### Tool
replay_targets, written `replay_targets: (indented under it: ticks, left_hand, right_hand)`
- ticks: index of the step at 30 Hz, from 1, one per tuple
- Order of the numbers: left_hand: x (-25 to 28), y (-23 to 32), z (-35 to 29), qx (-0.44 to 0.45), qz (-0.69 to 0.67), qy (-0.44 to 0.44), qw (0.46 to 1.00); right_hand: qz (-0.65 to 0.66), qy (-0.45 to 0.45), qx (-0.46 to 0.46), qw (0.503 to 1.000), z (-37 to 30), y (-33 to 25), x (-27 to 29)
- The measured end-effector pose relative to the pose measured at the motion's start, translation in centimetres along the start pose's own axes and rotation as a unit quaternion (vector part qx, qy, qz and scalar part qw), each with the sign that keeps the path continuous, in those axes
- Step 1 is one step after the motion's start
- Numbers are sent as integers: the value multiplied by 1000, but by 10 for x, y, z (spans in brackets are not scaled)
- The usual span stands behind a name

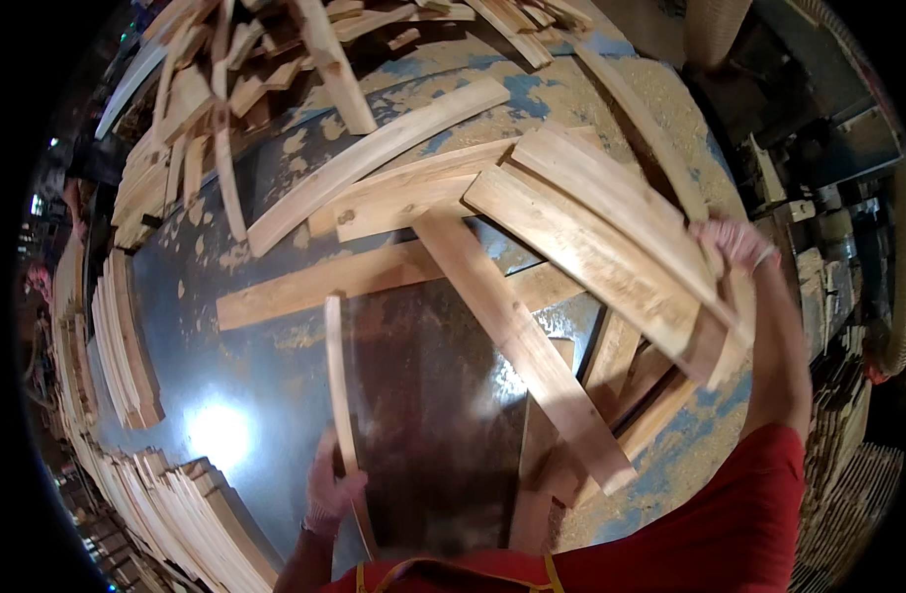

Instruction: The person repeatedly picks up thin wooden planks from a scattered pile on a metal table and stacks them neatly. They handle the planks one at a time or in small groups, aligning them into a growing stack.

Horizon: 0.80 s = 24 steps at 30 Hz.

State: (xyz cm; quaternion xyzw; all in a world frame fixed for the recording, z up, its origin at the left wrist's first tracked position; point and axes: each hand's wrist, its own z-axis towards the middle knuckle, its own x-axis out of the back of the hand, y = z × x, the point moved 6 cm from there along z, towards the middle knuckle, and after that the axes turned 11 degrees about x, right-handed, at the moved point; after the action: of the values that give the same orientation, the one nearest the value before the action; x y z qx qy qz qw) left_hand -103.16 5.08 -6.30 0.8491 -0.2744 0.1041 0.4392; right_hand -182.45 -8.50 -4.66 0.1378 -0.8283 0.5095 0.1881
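Note:
My left hand [334, 486], in a pale glove, is closed round a narrow wooden board [338, 381] that stands on edge near the front of the table. My right hand [734, 243], also gloved and slightly blurred, reaches far to the right and grips the edge of a wooden board [737, 304] beside the pile; part of its grasp is hidden. Two broad planks [596, 262] lie overlapped just left of that hand. Another plank [522, 346] slants across the middle, resting over other boards.
The metal table [176, 296] carries scattered sawdust. Offcuts and strips [275, 64] are heaped at the far left. Stacked boards [127, 341] line the left edge, with another stack [201, 514] at the near left. A ribbed hose [905, 267] hangs beyond the right side.

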Motion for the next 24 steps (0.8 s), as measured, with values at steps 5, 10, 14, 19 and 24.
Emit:
replay_targets:
  ticks: [5, 10, 14, 19, 24]
  left_hand:
    - [2, -28, -5, -32, -55, 31, 998]
    - [-15, -11, -12, 41, -336, -109, 935]
    - [-27, -34, -27, 79, -261, -116, 955]
    - [43, -77, -88, 9, -330, -170, 929]
    - [114, -181, -169, -28, -168, -83, 982]
  right_hand:
    - [129, -46, 47, 989, -137, -43, -152]
    - [234, -23, -7, 972, -261, -88, -318]
    - [305, -18, 17, 952, -317, -82, -454]
    - [273, -32, -55, 960, -394, -123, -556]
    - [335, -124, 22, 934, -481, -171, -654]
